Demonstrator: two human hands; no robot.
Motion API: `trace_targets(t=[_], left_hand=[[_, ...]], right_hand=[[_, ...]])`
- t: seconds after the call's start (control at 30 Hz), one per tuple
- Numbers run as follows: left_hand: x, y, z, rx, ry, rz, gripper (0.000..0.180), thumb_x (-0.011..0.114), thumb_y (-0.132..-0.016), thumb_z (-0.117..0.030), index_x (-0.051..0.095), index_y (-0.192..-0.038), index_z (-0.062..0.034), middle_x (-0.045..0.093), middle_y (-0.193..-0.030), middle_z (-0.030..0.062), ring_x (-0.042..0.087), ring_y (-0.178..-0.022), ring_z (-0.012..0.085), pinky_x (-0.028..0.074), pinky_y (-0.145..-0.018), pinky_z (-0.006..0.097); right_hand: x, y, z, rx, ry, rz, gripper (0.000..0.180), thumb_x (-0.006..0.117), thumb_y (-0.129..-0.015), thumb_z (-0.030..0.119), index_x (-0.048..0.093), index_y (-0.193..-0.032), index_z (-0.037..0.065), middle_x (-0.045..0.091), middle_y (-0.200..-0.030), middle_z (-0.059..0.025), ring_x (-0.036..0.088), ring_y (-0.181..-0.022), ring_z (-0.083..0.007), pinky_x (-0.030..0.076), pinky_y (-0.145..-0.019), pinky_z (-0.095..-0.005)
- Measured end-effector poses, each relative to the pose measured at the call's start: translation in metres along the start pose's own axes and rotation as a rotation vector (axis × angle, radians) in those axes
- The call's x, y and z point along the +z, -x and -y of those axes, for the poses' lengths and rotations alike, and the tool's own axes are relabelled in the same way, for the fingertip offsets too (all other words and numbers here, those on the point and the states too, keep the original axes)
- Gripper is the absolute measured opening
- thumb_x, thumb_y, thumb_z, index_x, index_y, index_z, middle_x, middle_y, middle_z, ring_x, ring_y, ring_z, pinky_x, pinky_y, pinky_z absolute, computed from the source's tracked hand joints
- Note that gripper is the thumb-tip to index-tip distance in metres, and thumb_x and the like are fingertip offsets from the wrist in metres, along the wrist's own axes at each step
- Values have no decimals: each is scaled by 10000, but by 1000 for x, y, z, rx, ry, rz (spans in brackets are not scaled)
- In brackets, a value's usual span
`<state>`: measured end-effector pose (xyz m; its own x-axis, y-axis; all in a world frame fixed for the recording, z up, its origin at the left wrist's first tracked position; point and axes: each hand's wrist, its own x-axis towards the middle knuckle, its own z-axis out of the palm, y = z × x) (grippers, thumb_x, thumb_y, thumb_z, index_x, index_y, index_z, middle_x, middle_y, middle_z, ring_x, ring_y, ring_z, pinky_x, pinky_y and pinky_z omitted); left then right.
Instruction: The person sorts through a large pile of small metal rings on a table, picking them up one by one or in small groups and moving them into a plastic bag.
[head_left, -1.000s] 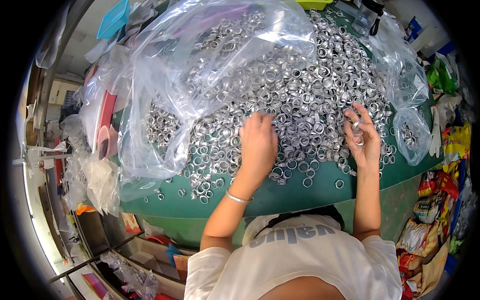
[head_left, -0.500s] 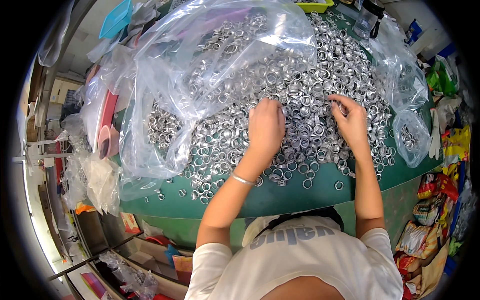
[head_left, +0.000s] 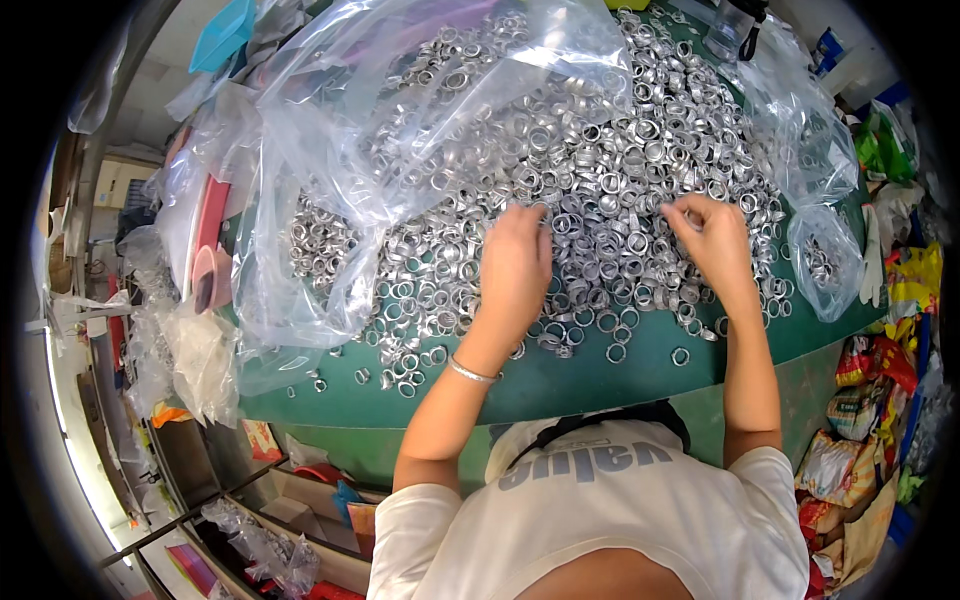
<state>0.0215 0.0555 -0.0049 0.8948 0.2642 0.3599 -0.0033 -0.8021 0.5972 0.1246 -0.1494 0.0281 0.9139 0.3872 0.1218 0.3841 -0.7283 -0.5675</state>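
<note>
A wide heap of small silver metal rings (head_left: 600, 190) spreads over the green tabletop (head_left: 400, 405). My left hand (head_left: 515, 265) is over the heap's near middle, its fingers curled downward and pressed together; whatever they hold, if anything, is hidden. Farther right, my right hand (head_left: 715, 240) pinches with thumb and forefinger just above the rings. Anything between those fingertips is too small to make out. Loose rings lie along the heap's near edge, among them a single ring (head_left: 681, 356) below my right hand.
A large clear plastic bag (head_left: 330, 170) covers the heap's left part. At the right edge sits a small clear bag (head_left: 825, 265) with rings inside. A blue tray (head_left: 222, 35), a red-pink bin (head_left: 210, 215) and a clear jar (head_left: 730, 30) stand around the table.
My left hand has shifted a little left. My right hand has moved slightly right and nearer, and its thumb and forefinger have come together. The view has shifted slightly.
</note>
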Motion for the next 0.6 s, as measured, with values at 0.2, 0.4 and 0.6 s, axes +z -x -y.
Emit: trace_targets(t=[0.2, 0.4, 0.6], left_hand=[[15, 15, -27, 189, 20, 153, 310, 697, -715, -102, 589, -996, -30, 546, -881, 99, 532, -792, 271, 384, -681, 365], [17, 20, -24, 145, 28, 178, 309, 700, -713, -94, 596, -1000, -47, 541, -908, 82, 523, -834, 248, 358, -708, 351], [19, 20, -31, 141, 40, 179, 251, 690, -720, -70, 601, -953, -42, 537, -907, 83, 525, -809, 260, 355, -708, 354]], right_hand=[[31, 21, -1, -188, 231, 19, 157, 679, -749, 210, 637, -743, 59, 601, -616, -141, 592, -576, -319, 458, -532, -404], [14, 22, -16, 47, -174, 106, 124, 631, -752, 109, 584, -714, 0, 569, -600, -80, 539, -501, -180, 420, -478, -331], [1, 39, -32, 444, -1170, 418, 74, 551, -805, 77, 550, -843, 14, 486, -623, 1, 359, -432, -56, 262, -367, -184]])
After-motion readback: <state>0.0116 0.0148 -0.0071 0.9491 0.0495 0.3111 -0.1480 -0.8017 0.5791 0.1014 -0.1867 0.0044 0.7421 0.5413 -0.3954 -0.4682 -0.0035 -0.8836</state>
